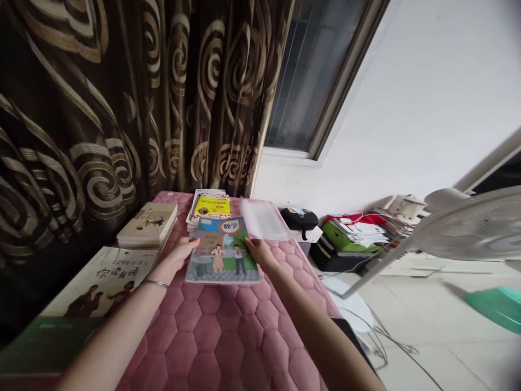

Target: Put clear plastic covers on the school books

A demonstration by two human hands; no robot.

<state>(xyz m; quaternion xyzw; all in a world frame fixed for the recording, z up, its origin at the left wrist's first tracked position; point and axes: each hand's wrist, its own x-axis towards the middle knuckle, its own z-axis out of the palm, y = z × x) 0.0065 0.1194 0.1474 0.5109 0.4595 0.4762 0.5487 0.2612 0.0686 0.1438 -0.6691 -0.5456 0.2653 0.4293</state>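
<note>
A blue and green textbook (223, 251) with two cartoon figures on its cover is held by both edges above the pink quilted surface (203, 331). My left hand (184, 255) grips its left edge, and my right hand (260, 254) grips the right edge. Just behind it lies a stack of books topped by a yellow one (212, 205). Clear plastic covers (266, 218) rest at the back right. On the left are a large green and cream book (91, 288) and a stack of smaller beige books (147, 222).
Behind the surface hangs a dark patterned curtain (163, 108). To the right are a black case (300, 218), piled papers (358, 231), a white fan (476, 222), cables on the floor and a green plastic object (496, 305).
</note>
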